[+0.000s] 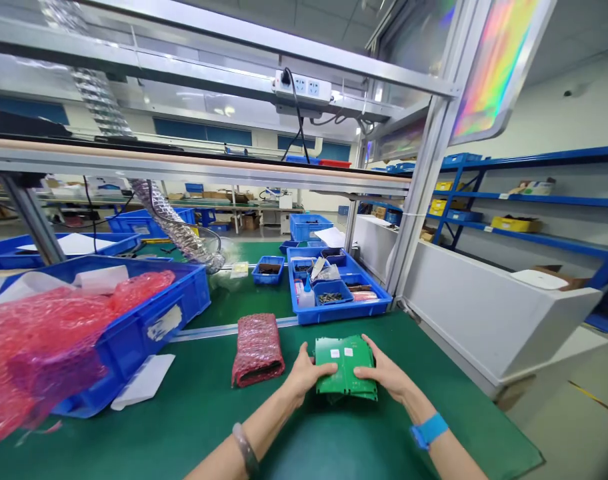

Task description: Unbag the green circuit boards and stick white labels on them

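A stack of green circuit boards [345,373] with two small white labels on top is held between both hands, just above the green mat. My left hand [307,373] grips its left side, thumb across the top face. From the right, my right hand [384,372] clasps the opposite edge, its thumb also on top. The fingers beneath the boards are hidden. The lower boards stick out slightly askew at the front. To the left of the stack lies a red bubble-wrap packet [258,350], its open end facing me.
At left, a large blue bin [184,300] overflows with red bubble wrap [74,333], beside a white paper [144,381]. Behind the boards sits a blue tray [344,311] of small bins and a bottle. A silver duct [177,233] hangs near a small blue bin [268,279]. A metal post [419,180] stands right.
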Demonstrator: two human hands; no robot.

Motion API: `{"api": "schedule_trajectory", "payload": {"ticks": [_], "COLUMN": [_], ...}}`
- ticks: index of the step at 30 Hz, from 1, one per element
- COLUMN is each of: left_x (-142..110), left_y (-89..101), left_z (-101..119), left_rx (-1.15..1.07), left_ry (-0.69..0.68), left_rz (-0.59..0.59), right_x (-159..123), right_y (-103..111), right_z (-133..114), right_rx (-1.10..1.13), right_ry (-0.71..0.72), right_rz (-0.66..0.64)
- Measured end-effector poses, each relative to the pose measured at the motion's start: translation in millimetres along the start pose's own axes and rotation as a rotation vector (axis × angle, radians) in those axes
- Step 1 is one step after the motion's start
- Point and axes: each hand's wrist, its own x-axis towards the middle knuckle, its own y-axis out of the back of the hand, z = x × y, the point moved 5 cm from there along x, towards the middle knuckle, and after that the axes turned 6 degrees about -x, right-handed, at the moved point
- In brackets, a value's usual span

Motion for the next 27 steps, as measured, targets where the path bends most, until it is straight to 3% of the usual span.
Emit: {"api": "schedule_trajectory", "payload": {"ticks": [5, 10, 15, 19, 22, 27], "left_x": [-45.0, -82.6, -89.1, -88.5, -88.1, -84.6], "left_y": [21.4, 34.2, 12.7, -5.6, -5.7, 12.1], "left_z": [-7.7, -24.1, -37.5, -27.5, -25.9, -40.7], "left_rx": [0.085, 0.346, -0.022, -0.226, -0.229, 0.058], "left_ry": [-0.197, -0.486, -0.377, -0.291, -0.322, -0.396], "left_rz": [-0.026, -0.137, -0.239, -0.280, -0.326, -0.190], "right_x": [-42.8, -77.2, -80.7, -85.4, -90.1, -85.9], "right_y": [-20.6, -41.7, -61.6, -69.8, -73.2, -61.4], "right_z": [-6.4, 22.4, 43.4, 18.0, 3.5, 22.4], "right_rx": [-0.137, -0.269, 0.142, 0.364, 0.473, 0.451], "right_ry": [0.203, 0.285, 0.272, 0.244, 0.202, 0.160], "right_rz": [0.142, 0.242, 0.106, 0.013, -0.092, 0.133]}}
